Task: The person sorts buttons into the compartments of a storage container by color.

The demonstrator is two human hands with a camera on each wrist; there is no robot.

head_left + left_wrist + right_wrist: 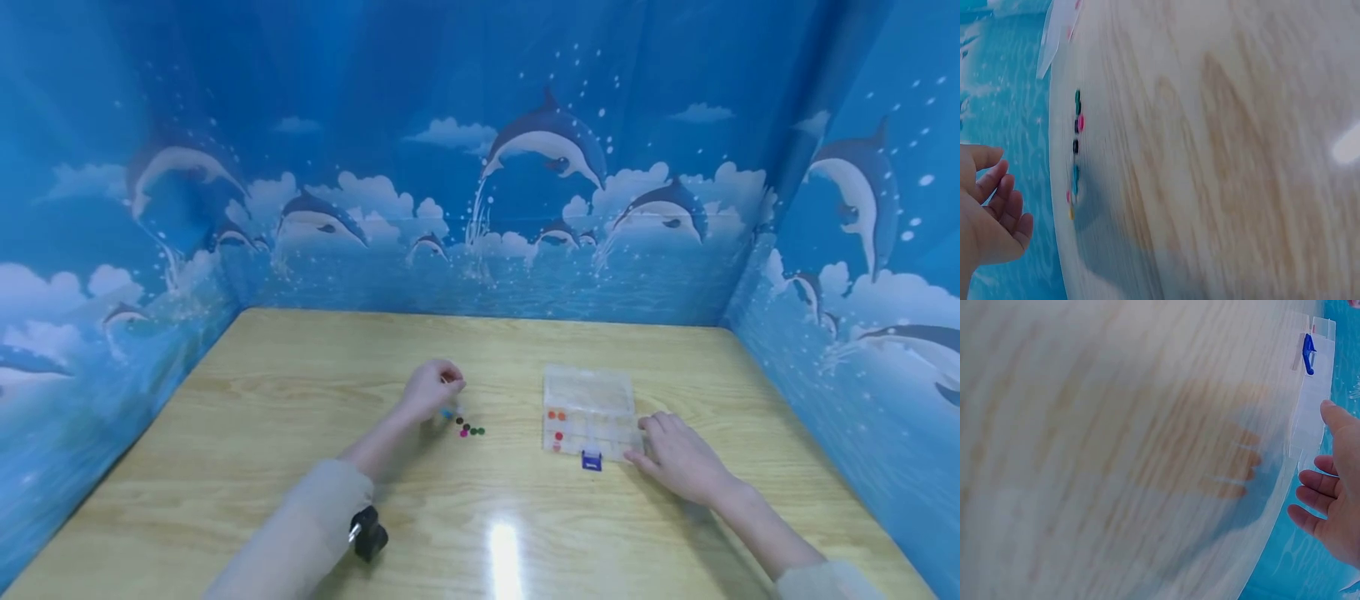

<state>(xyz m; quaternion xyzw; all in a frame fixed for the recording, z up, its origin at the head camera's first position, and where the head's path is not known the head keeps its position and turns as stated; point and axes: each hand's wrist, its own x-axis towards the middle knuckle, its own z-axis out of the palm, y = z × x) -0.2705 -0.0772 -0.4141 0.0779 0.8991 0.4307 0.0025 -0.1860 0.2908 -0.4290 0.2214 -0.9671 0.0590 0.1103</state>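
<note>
My left hand hovers over the far left end of a row of small round pieces, fingers bent and thumb tip near the index tip. Nothing shows between them in the left wrist view. On the table lie a blue piece, dark pieces, a magenta piece and green pieces; a yellow piece shows in the left wrist view. My right hand rests at the right side of a clear compartment box, thumb at its near corner. Orange pieces and a red piece sit inside its left compartments.
The box's clear lid is swung back, away from me. A blue latch sticks out at its front. The wooden table is bordered by a dolphin-print curtain behind and at both sides. A black device sits at my left sleeve.
</note>
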